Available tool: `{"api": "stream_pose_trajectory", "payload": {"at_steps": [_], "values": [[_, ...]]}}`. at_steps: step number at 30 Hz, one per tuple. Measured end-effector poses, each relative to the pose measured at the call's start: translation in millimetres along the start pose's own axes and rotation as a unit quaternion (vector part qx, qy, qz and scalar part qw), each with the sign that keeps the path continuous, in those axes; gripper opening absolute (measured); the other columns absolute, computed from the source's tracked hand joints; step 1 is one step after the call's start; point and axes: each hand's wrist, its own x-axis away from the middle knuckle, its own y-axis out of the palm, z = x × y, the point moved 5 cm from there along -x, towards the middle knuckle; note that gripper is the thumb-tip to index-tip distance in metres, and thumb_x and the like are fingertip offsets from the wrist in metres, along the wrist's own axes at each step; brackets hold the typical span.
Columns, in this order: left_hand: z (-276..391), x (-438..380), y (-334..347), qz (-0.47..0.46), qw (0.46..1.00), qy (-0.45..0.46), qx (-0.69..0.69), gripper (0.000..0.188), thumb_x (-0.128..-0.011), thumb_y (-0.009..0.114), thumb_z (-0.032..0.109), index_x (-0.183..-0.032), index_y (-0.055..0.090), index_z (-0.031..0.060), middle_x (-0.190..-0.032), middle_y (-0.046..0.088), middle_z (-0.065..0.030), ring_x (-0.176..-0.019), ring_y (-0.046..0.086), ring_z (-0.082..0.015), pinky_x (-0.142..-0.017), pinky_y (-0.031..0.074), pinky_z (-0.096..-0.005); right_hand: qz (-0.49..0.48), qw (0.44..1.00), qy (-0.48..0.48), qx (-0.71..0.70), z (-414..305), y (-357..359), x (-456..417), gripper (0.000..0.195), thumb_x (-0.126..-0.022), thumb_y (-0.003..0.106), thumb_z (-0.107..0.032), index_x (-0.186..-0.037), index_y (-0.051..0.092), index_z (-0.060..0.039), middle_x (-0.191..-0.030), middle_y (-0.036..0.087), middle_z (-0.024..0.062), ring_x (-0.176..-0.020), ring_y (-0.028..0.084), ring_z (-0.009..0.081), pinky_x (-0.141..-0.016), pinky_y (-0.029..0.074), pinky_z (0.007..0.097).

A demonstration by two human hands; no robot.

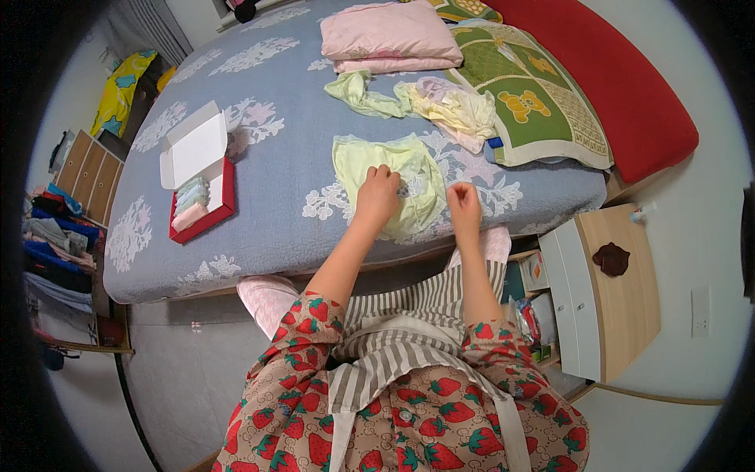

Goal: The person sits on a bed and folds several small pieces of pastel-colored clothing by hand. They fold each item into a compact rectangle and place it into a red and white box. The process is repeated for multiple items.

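A pale yellow-green cloth garment (422, 206) lies spread on the blue floral bedspread (265, 212) before me. My left hand (379, 192) rests on its middle, fingers bent; whether they pinch the cloth I cannot tell. Close to the garment's right edge is my right hand (465, 203), its fingers curled together, and any cloth between them is hidden. Beyond lie a crumpled light green garment (368, 97) and a loose heap of yellow, purple and pink garments (466, 112). To the left, an open red box (203, 225) with a white lid holds several rolled cloths (191, 203) in green, bluish and pink.
A folded pink quilt (389, 35) and a green bear-patterned blanket (525, 88) lie farther back, with a red cushion-like bed edge (643, 88) at right. A wood-topped cabinet (631, 312) stands beside the bed. Piled clothes (56, 253) fill a shelf at far left.
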Motion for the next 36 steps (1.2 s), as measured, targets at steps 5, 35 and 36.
{"api": "stream_pose_trajectory", "payload": {"at_steps": [5, 35, 36], "values": [[-15, 0, 1, 0.099, 0.992, -0.028, 0.069, 0.019, -0.074, 0.067, 0.005, -0.093, 0.065, 0.0027, -0.094, 0.061, -0.0132, -0.091, 0.059, -0.0323, -0.075, 0.049, -0.0404, -0.024, 0.980, 0.156, 0.123, -17, 13, 78, 0.028, -0.090, 0.066, -0.021, -0.104, 0.051, -0.0016, -0.076, 0.066, 0.0087, -0.059, 0.062, 0.0157, -0.057, 0.048, 0.0297], [-64, 9, -245, -0.082, 0.992, 0.079, -0.046, 0.013, -0.075, 0.059, 0.006, -0.080, 0.068, -0.0026, -0.074, 0.060, -0.0152, -0.063, 0.055, -0.0305, -0.063, 0.048, -0.0375, -0.418, 0.759, -0.245, 0.434, -233, 44, -91, 0.013, -0.081, 0.055, -0.007, -0.081, 0.065, 0.0014, -0.081, 0.063, 0.0140, -0.077, 0.061, 0.0318, -0.072, 0.049, 0.0380], [-71, 9, -248, -0.097, 0.990, 0.070, -0.069, 0.015, -0.074, 0.058, 0.008, -0.080, 0.067, -0.0026, -0.073, 0.061, -0.0162, -0.062, 0.054, -0.0314, -0.062, 0.048, -0.0372, -0.434, 0.738, -0.275, 0.438, -242, 47, -97, 0.014, -0.082, 0.054, -0.009, -0.081, 0.064, 0.0013, -0.071, 0.062, 0.0141, -0.069, 0.061, 0.0287, -0.066, 0.048, 0.0373]]}}
